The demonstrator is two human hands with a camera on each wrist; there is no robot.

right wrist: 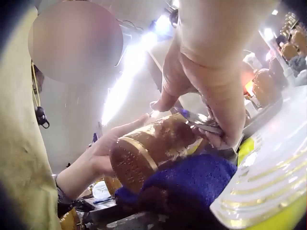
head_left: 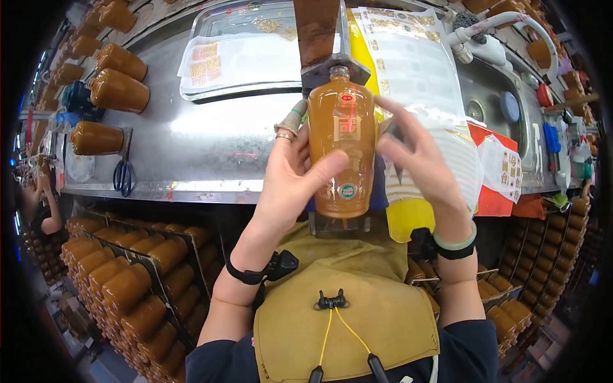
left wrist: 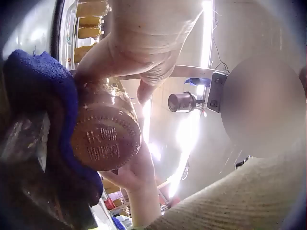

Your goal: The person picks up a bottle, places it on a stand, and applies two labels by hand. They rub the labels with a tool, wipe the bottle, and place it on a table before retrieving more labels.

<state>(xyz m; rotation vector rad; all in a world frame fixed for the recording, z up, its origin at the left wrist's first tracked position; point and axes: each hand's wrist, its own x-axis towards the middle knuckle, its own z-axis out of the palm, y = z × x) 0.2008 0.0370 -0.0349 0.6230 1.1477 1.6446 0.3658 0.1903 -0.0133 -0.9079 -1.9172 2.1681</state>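
Observation:
A glossy brown bottle lies neck away from me, with a gold label, a small red mark and a green round seal on its front. My left hand grips its left side, the thumb across the front; one finger wears a fabric sleeve. Beside the bottle's right side is my right hand, holding a flat pointed metal tool in its fingers. Under the bottle, a blue pad shows in both wrist views. The bottle's round base bears raised characters.
A clear tray with gold decals on white sheets stands at back left. More decal sheets lie right of the bottle, near a sink. Blue-handled scissors and brown bottles are at left. Racked bottles flank me below.

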